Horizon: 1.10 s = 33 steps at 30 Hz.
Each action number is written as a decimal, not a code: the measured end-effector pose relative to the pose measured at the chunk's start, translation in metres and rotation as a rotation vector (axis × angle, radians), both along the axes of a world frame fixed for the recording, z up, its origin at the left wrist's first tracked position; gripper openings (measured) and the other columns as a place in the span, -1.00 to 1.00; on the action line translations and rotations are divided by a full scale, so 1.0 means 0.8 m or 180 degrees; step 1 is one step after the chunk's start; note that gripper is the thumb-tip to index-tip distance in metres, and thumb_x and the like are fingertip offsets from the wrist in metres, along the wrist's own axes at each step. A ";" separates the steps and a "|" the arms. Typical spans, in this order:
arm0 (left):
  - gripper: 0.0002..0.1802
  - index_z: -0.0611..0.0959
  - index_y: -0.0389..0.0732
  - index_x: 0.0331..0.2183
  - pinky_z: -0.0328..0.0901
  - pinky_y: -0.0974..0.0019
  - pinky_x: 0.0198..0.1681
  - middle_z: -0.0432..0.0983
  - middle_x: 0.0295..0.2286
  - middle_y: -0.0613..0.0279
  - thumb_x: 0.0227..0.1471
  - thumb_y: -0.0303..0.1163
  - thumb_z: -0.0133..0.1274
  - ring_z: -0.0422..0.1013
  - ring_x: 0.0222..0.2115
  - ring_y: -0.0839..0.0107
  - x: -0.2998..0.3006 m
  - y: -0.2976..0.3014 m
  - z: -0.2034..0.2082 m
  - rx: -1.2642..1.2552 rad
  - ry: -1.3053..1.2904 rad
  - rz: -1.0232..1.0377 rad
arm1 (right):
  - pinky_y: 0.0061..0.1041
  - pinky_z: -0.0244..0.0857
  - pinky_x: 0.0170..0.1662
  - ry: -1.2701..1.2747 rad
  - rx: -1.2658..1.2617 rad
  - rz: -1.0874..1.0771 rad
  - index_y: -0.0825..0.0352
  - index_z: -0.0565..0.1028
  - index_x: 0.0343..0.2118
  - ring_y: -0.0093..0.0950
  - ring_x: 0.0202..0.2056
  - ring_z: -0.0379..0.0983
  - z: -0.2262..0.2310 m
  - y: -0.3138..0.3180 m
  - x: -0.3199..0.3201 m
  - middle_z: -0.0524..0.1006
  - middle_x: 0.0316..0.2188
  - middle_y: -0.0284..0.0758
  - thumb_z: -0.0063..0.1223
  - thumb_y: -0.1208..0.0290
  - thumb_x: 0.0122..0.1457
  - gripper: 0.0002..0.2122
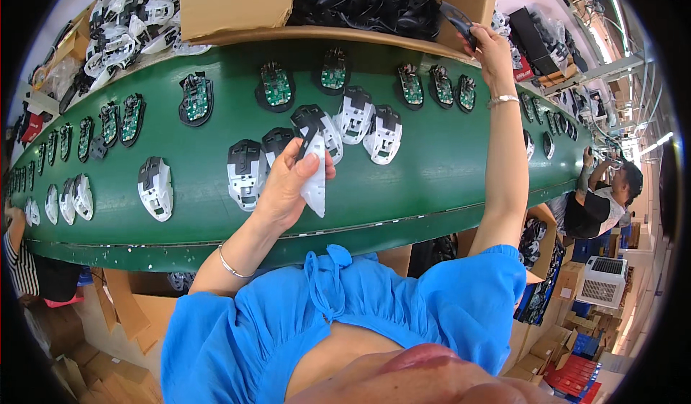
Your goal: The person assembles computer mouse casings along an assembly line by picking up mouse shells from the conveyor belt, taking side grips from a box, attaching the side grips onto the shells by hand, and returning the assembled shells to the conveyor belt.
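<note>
My left hand is closed around a white and black mouse shell, held tilted above the green work surface. Stretched out to the upper right, my right hand pinches a thin curved black plastic part at the right side of an open carton. That carton holds a heap of similar black plastic parts. Beside my left hand lie several white and black mouse shells, one of them a shell with square cut-outs.
Mouse bases with green circuit boards stand in a row along the far side. Loose white shells are piled at the back left. Other people work at both ends, one a person in a dark cap on the right.
</note>
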<state>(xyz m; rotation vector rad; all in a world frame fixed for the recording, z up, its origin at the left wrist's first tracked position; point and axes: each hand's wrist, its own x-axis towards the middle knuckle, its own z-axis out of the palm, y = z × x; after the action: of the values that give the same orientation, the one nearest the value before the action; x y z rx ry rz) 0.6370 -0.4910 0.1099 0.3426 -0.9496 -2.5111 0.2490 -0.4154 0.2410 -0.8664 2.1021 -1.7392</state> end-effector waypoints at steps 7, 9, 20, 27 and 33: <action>-0.51 0.43 -0.20 -0.22 0.38 0.27 -0.28 0.44 -0.39 0.20 0.08 0.07 -0.09 0.40 -0.37 0.43 -0.002 -0.017 -0.002 0.0346 -0.0161 0.0079 | -0.66 0.31 -0.36 -0.1090 -0.0813 0.0704 0.38 0.46 -0.18 -0.62 -0.40 0.40 -0.040 0.008 0.095 0.52 -0.37 -0.35 -0.01 0.46 0.15 -0.81; -0.50 0.42 -0.18 -0.17 0.36 0.24 -0.24 0.43 -0.37 0.15 0.12 0.07 -0.17 0.39 -0.33 0.38 -0.002 -0.019 -0.002 0.0348 -0.0120 -0.0026 | -0.64 0.31 -0.35 -0.1159 -0.0973 0.0607 0.39 0.48 -0.20 -0.64 -0.39 0.40 -0.043 0.009 0.115 0.52 -0.36 -0.37 0.03 0.47 0.13 -0.81; -0.42 0.35 -0.30 -0.11 0.34 0.31 -0.21 0.41 -0.31 0.16 -0.07 -0.14 0.14 0.38 -0.31 0.42 0.010 -0.013 0.005 0.0022 -0.0187 -0.0275 | -0.73 0.28 -0.46 0.0938 -0.0447 -0.0399 0.42 0.52 -0.23 -0.71 -0.49 0.38 0.003 -0.004 0.024 0.54 -0.42 -0.39 0.02 0.47 0.12 -0.81; -0.26 0.35 -0.26 -0.15 0.33 0.29 -0.18 0.40 -0.30 0.14 -0.25 0.01 0.27 0.38 -0.28 0.40 0.010 -0.030 0.010 0.0087 -0.0376 -0.0317 | -0.70 0.37 -0.30 0.1075 0.0147 0.0104 0.35 0.50 -0.14 -0.66 -0.39 0.44 0.005 -0.109 -0.030 0.53 -0.32 -0.41 -0.02 0.45 0.15 -0.78; -0.12 0.34 -0.28 -0.13 0.33 0.27 -0.24 0.35 -0.32 0.07 -0.35 0.14 0.28 0.37 -0.31 0.35 0.008 -0.035 0.013 0.0117 -0.0587 -0.0388 | -0.52 0.34 -0.24 0.3196 0.0664 -0.0236 0.24 0.54 -0.21 -0.57 -0.42 0.46 -0.030 -0.166 -0.082 0.55 -0.41 -0.34 0.09 0.40 0.05 -0.79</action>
<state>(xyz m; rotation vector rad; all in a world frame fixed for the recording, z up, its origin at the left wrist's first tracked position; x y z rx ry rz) 0.6437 -0.5193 0.1200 0.5515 -1.0230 -2.6459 0.1836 -0.5481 0.2171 -1.8745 2.8314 -1.1474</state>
